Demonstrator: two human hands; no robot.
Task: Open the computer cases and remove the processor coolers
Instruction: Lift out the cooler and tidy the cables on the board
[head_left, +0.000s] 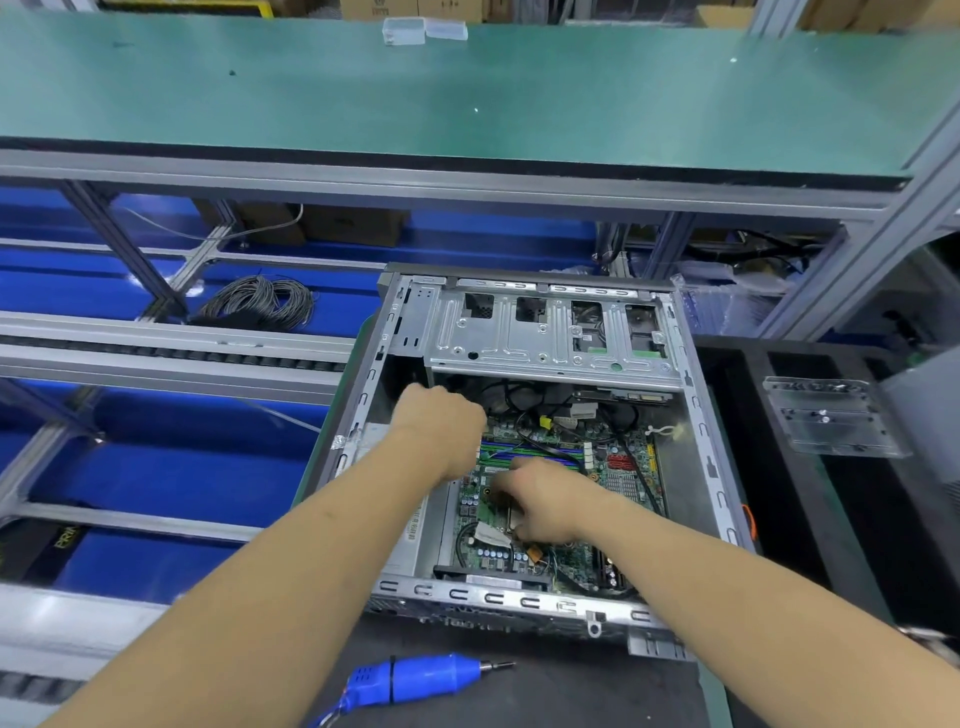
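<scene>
Computer case (696, 415) lies open, green motherboard (602, 467) exposed; left hand (441, 421) fisted; right hand (545, 499) grip unclear.

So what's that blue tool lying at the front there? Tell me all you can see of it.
The blue tool looks like a powered screwdriver: a smooth blue plastic barrel with vent slots near its back end, a dark band around its middle and a short metal bit at the tip. It lies on its side on the dark mat in front of the open computer case, bit pointing right. A cable leaves its back end. Neither hand touches it.
</scene>
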